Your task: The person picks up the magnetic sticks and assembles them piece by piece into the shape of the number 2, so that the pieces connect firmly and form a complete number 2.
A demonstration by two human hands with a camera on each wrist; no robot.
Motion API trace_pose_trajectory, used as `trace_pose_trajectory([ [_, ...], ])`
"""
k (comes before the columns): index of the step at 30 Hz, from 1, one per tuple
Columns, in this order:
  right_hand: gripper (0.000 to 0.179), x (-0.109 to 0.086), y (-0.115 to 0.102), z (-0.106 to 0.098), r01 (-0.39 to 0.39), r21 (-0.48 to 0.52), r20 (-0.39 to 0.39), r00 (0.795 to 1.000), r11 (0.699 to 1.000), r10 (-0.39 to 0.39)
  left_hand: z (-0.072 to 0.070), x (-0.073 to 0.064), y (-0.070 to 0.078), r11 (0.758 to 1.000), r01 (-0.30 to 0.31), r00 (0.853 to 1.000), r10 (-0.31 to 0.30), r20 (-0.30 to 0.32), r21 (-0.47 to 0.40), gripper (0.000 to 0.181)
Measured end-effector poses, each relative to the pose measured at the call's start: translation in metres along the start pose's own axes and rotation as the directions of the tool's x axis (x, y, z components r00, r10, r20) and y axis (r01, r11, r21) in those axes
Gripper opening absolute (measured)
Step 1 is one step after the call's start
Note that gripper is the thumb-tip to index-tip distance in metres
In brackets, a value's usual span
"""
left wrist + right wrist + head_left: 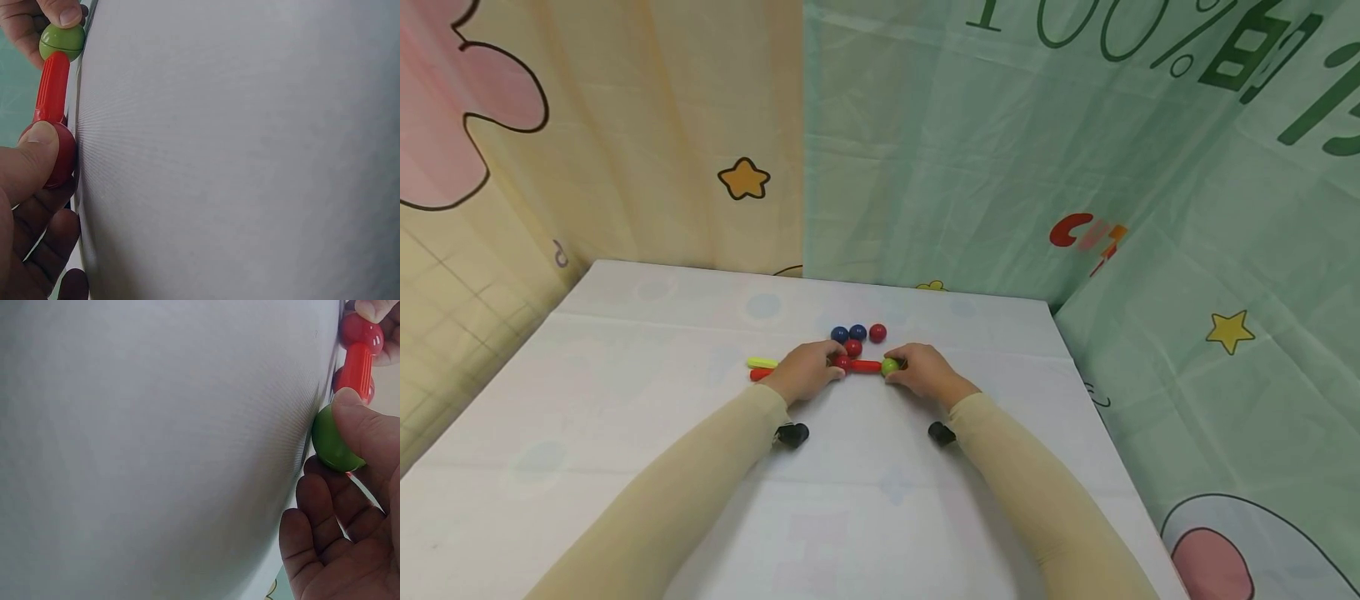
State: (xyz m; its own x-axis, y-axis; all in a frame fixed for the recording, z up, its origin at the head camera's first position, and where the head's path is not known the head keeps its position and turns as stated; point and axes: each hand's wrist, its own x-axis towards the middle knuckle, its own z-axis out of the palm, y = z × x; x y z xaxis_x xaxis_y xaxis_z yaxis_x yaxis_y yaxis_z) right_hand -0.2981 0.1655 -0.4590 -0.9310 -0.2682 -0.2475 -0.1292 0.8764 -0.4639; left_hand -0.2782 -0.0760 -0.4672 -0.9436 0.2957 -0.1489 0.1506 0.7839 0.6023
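In the head view my left hand (805,371) pinches a glossy red ball (842,363) between thumb and fingers. My right hand (927,372) holds a green ball (890,367) the same way. A short ribbed red rod (866,367) spans the space between, one end at each ball. Seen from the left wrist, the rod (53,87) meets the red ball (66,156) under my thumb and the green ball (61,41) at its far end. In the right wrist view my thumb covers part of the green ball (330,442), low over the white tabletop.
Just beyond my hands lie two dark blue balls, one at the left (839,334), and two more red balls, the farther one (877,333) at the right. A yellow-green rod (762,362) and another red rod (761,375) stick out beside my left hand. Printed curtains (925,167) hang behind the white table (865,517).
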Motion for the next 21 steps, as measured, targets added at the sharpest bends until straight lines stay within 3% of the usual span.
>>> trace_pose_trajectory([
  [21,0.052,0.0006,0.0016,-0.0014,0.014,-0.001,0.017,1.0,1.0,-0.014,-0.0022,0.0002,0.0002,1.0,-0.017,1.0,0.017,0.009,0.019,0.045],
])
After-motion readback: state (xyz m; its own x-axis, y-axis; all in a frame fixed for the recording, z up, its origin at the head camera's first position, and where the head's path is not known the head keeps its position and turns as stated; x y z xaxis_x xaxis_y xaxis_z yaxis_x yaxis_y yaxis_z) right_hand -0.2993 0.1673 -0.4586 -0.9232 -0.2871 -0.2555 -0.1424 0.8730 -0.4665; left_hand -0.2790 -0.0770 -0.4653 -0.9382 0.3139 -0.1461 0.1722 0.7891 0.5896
